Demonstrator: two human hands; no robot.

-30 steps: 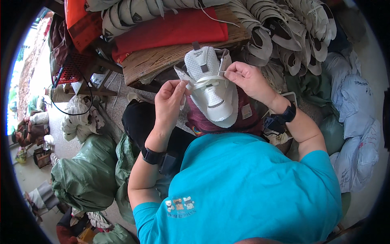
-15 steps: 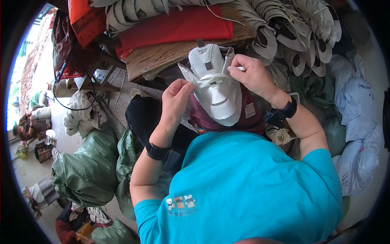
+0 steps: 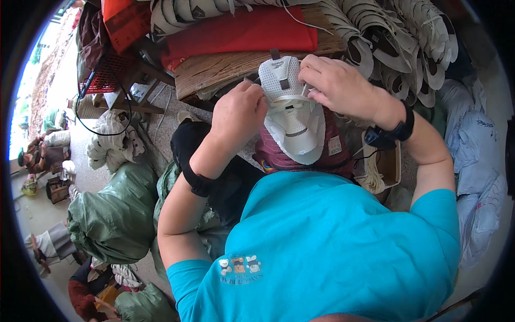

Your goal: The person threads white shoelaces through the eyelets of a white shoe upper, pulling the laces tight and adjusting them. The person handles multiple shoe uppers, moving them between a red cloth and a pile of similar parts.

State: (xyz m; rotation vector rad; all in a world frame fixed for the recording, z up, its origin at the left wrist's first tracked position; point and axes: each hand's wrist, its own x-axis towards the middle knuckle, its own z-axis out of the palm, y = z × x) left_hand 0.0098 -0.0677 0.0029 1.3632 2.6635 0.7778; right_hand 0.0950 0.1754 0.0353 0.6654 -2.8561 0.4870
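A white shoe upper rests toe toward me on the maroon cloth over my lap. Its mesh tongue stands up at the far end, with a dark loop on top. A white shoelace crosses the upper just below the tongue. My left hand is closed at the upper's left side, gripping its edge; the fingertips are mostly hidden. On the opposite side my right hand is closed, with a bit of white lace showing between thumb and fingers.
Beyond the upper is a wooden bench bearing red cloth and stacked uppers. More uppers hang at the far right. A bundle of laces lies in a box by my right side. Green sacks stand at left; other people work beyond.
Both hands have shifted to the far end of the upper, beside the tongue. The lace over the upper lies flatter, and my right hand has turned over with its back up.
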